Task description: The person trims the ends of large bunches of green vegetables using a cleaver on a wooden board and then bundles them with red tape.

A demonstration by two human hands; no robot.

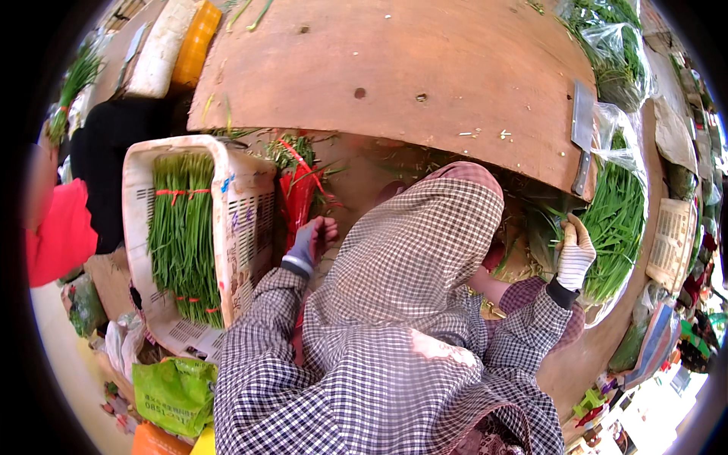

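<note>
My left hand (312,243), in a grey glove with bare fingertips, is curled closed beside some red strips (299,199) at the front of the wooden table. What it holds, if anything, is hidden. On the right, my right hand (575,254) wears a white striped glove with tan fingertips. Its fingers are bent together at the near edge of loose green chives (613,220), which lie in a clear plastic bag (637,163). I cannot make out what sits between those fingers. Chive bundles (182,235) tied with red bands fill a white plastic crate (246,220) at my left.
A cleaver (582,129) lies on the right edge of the wooden table (425,53), its handle toward me. Checked cloth (409,250) covers my lap. A bright green bag (174,394) is at lower left. Beyond the crate, a person's red garment (64,235) shows.
</note>
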